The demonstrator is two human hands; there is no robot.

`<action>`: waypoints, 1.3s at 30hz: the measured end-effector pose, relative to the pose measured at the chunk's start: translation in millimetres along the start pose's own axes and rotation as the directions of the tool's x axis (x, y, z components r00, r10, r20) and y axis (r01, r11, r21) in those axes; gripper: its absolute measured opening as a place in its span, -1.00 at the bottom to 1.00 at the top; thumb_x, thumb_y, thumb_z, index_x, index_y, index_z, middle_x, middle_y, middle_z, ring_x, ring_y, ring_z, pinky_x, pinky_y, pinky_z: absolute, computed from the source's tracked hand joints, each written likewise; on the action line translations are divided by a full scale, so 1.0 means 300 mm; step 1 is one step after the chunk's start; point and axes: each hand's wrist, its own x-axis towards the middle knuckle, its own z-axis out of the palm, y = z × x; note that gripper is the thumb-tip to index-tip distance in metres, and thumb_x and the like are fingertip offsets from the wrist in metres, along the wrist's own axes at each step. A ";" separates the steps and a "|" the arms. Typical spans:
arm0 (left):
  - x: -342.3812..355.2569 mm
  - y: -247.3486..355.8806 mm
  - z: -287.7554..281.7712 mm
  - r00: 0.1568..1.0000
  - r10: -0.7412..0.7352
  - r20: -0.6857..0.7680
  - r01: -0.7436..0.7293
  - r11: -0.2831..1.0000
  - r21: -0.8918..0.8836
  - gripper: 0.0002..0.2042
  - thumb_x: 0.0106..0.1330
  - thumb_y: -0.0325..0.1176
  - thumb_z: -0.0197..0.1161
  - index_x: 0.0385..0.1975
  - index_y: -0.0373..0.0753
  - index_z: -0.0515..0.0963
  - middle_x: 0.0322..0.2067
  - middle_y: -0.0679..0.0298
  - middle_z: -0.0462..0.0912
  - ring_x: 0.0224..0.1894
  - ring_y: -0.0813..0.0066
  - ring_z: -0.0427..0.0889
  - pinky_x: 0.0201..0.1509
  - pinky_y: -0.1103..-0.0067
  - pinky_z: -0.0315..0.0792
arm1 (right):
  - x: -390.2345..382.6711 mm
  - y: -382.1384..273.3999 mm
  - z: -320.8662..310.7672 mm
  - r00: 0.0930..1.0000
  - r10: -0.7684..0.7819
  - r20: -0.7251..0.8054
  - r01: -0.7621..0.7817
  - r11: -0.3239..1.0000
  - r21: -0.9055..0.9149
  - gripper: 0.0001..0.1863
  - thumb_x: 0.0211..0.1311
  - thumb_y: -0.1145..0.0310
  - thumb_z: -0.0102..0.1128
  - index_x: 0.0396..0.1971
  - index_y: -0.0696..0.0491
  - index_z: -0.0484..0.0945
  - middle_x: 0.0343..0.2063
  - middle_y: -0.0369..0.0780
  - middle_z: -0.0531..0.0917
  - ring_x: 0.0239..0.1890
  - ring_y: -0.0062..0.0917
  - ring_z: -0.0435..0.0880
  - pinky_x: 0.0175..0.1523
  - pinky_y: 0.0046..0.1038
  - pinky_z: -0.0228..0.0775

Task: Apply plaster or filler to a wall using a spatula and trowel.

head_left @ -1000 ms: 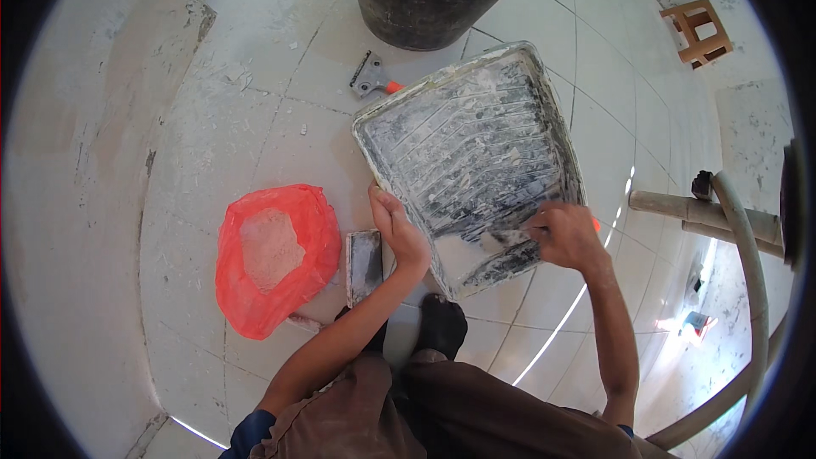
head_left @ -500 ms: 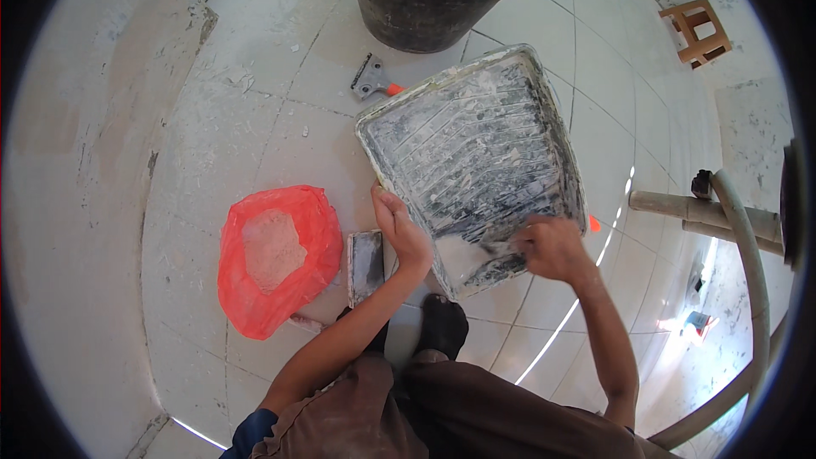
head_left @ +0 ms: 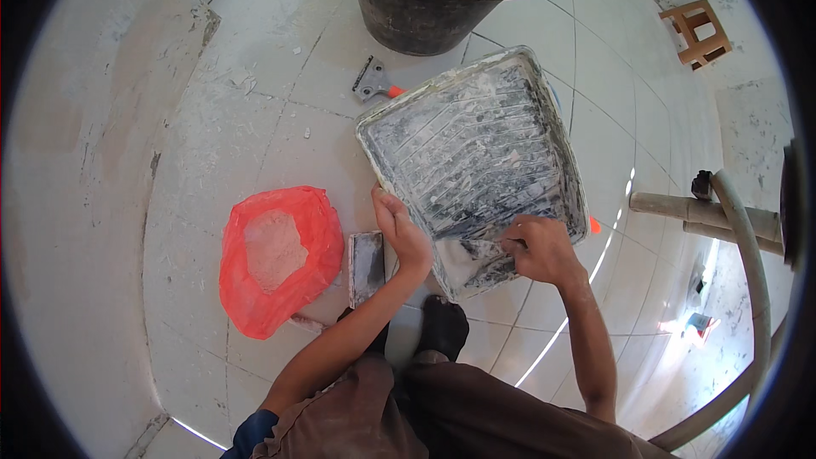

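Observation:
A paint tray (head_left: 476, 140) with a ribbed slope, caked in grey-white residue, lies tilted in front of my feet. My left hand (head_left: 399, 225) is closed on its left rim. Over the tray's near end is my right hand (head_left: 542, 248), its fingers curled; whatever they hold is hidden beneath them. Just left of those fingers, pale wet paste (head_left: 461, 262) pools in the near corner. An open red plastic bag (head_left: 319, 263) of whitish powder (head_left: 274, 248) stands left of my left hand. Between bag and tray lies a flat rectangular plate (head_left: 366, 269), smeared with residue.
A large black bucket (head_left: 408, 13) stands beyond the tray. A scraper (head_left: 371, 81) with an orange handle lies by the tray's far left edge. At right are a terracotta block (head_left: 697, 32), grey pipes (head_left: 667, 202) and a curved hose (head_left: 750, 272). Crumbs dot the tiled floor.
My right hand has shifted a little left across the tray's near end, its fingers still curled. My left hand stays on the rim.

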 end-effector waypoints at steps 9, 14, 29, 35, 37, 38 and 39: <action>0.003 0.005 0.007 0.999 0.041 -0.001 -0.041 0.998 -0.036 -0.61 0.67 -0.21 -0.26 0.22 -0.39 0.31 -0.06 0.20 0.43 0.01 0.46 0.35 0.28 0.54 0.18 | 0.056 0.021 0.040 0.988 -0.121 0.093 0.130 0.988 -0.087 -0.81 -0.04 0.41 0.24 -0.41 -0.07 0.78 -0.41 -0.18 0.70 -0.28 -0.16 0.71 -0.18 -0.19 0.53; -0.004 0.009 0.010 1.000 0.005 0.000 -0.005 1.000 -0.020 -0.61 0.68 -0.18 -0.27 0.17 -0.38 0.33 0.00 0.16 0.44 0.07 0.44 0.36 0.32 0.53 0.16 | 0.047 0.011 0.004 0.992 -0.116 0.053 0.120 0.990 -0.076 -0.85 -0.11 0.42 0.21 -0.50 -0.02 0.72 -0.44 -0.14 0.67 -0.32 -0.14 0.69 -0.21 -0.16 0.52; -0.024 -0.014 0.004 0.999 0.011 -0.030 -0.012 1.000 -0.010 -0.54 0.66 -0.09 -0.21 0.18 -0.43 0.32 0.07 0.08 0.44 0.13 0.34 0.37 0.35 0.49 0.16 | -0.452 -0.177 0.213 0.955 0.111 -0.276 -0.116 0.993 -0.002 -0.52 -0.03 0.63 0.24 -0.07 -0.13 0.69 -0.20 -0.26 0.57 -0.24 -0.34 0.63 -0.36 -0.31 0.55; -0.039 0.012 0.024 1.000 0.010 -0.021 -0.011 0.999 -0.035 -0.55 0.65 -0.08 -0.20 0.15 -0.42 0.33 0.07 0.05 0.43 0.13 0.32 0.37 0.35 0.45 0.16 | -0.574 -0.156 0.415 0.928 0.186 -0.322 -0.206 0.978 -0.028 -0.33 -0.09 0.72 0.17 0.06 -0.23 0.64 -0.12 -0.18 0.52 -0.14 -0.23 0.56 -0.32 -0.26 0.57; -0.036 0.008 0.021 1.000 0.019 -0.018 -0.020 0.999 -0.034 -0.55 0.65 -0.08 -0.21 0.14 -0.41 0.33 0.07 0.05 0.42 0.12 0.32 0.37 0.35 0.45 0.16 | -0.608 -0.145 0.433 0.900 0.215 -0.380 -0.238 0.971 -0.015 -0.33 -0.09 0.73 0.18 0.05 -0.24 0.65 -0.11 -0.19 0.51 -0.14 -0.24 0.55 -0.30 -0.27 0.58; -0.039 -0.003 0.020 0.999 0.020 -0.036 -0.020 1.000 -0.017 -0.55 0.65 -0.08 -0.21 0.14 -0.41 0.33 0.06 0.05 0.42 0.11 0.33 0.37 0.35 0.46 0.16 | -0.636 -0.142 0.430 0.899 0.215 -0.381 -0.239 0.971 -0.016 -0.33 -0.09 0.73 0.18 0.05 -0.24 0.65 -0.11 -0.19 0.51 -0.14 -0.24 0.55 -0.30 -0.27 0.58; -0.041 -0.007 0.019 0.998 0.023 -0.060 -0.023 1.000 0.002 -0.55 0.65 -0.08 -0.21 0.14 -0.41 0.33 0.06 0.05 0.42 0.11 0.33 0.36 0.35 0.46 0.15 | -0.668 -0.138 0.410 0.902 0.233 -0.364 -0.255 0.967 -0.013 -0.36 -0.07 0.72 0.19 0.04 -0.23 0.67 -0.13 -0.18 0.52 -0.17 -0.25 0.56 -0.29 -0.29 0.58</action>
